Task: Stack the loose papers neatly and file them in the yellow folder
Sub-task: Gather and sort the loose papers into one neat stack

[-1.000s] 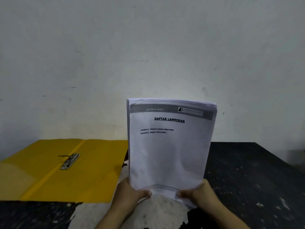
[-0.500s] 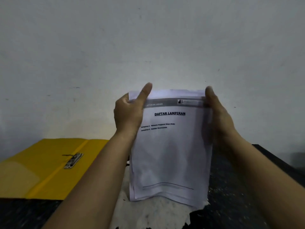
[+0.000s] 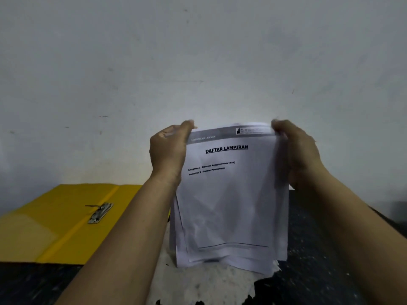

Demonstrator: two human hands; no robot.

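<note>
Since half a second ago your two hands have tipped the stack of papers (image 3: 231, 194) slightly, its header band now slanting up toward the right of the frame, and your left thumb no longer points upward. One second ago you held the stack by its bottom edge; you now hold it by the top.

The stack stands upright at centre frame, its lower edges resting on or just above the pale worn patch of the table (image 3: 330, 260); contact cannot be confirmed. The bottom edges are uneven, with several sheets fanned out at lower right. The front sheet reads "DAFTAR LAMPIRAN".

Your left hand (image 3: 168, 150) is closed on the top left corner of the stack, thumb in front. Your right hand (image 3: 301, 155) is closed on the top right corner and right edge, fingers wrapped behind.

The yellow folder (image 3: 55, 221) lies open and flat on the table at lower left of the frame, well apart from the stack, its metal clip (image 3: 100, 213) showing beside the centre fold.

A plain white wall (image 3: 198, 62) fills the upper frame.
</note>
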